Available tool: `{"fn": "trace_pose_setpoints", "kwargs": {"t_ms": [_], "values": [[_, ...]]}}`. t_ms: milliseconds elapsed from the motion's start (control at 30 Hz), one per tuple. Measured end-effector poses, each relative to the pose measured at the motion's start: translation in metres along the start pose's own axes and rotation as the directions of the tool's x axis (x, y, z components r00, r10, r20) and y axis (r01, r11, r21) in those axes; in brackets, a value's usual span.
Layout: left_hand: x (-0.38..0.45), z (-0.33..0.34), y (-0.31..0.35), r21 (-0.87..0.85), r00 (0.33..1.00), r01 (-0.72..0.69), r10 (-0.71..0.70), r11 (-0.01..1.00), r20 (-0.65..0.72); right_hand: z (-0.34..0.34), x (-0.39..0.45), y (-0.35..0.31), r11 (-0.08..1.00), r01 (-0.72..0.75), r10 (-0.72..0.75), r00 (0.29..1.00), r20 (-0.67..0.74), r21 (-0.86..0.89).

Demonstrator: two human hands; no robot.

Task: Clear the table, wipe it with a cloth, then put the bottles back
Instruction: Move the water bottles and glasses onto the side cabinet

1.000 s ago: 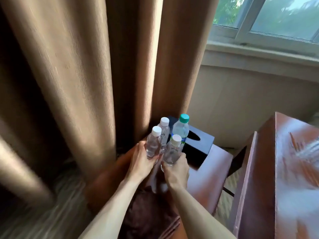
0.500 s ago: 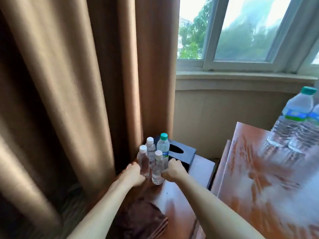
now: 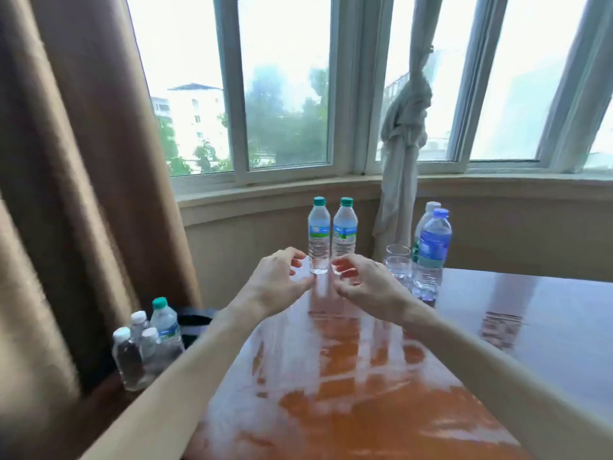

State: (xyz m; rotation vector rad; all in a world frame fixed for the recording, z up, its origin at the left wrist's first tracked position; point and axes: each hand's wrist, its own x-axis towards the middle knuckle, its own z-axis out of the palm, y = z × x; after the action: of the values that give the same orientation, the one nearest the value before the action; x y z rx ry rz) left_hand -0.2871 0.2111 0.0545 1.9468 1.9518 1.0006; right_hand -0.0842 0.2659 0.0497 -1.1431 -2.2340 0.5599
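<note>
Hands level, both empty, fingers loosely curled. Left hand just short of left green-cap bottle; right hand same at right green-cap bottle. Bottles upright, side by side at table far edge, directly ahead of fingertips.

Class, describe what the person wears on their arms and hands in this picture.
Nothing shows on either arm: both forearms are bare, with no sleeve in view. The left hand and right hand carry no glove, ring, watch or bracelet that the picture shows.
</note>
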Motion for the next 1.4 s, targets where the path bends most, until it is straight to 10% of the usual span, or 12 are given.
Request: {"fn": "trace_pose_setpoints", "kwargs": {"t_ms": [267,667,1067,1400], "values": [[0.097,0.189,0.070,-0.070,0.998,0.035,-0.031,0.997,0.048,-0.068,-0.023,0.191,0.887,-0.456,0.460,0.854,-0.244,0.076],[0.167,0.283,0.061,-0.126,0.999,0.006,-0.012,0.992,-0.047,-0.026,0.048,0.261,0.876,-0.447,0.481,0.787,-0.387,0.180],[0.076,0.116,0.015,-0.069,0.995,-0.102,0.103,0.992,0.011,-0.002,0.004,0.121,0.941,-0.260,0.309,0.921,-0.239,0.216],[-0.054,-0.081,-0.153,0.212,0.952,0.305,-0.291,0.929,-0.096,0.167,0.051,-0.086,0.933,-0.059,0.028,0.995,0.093,0.355]]}}
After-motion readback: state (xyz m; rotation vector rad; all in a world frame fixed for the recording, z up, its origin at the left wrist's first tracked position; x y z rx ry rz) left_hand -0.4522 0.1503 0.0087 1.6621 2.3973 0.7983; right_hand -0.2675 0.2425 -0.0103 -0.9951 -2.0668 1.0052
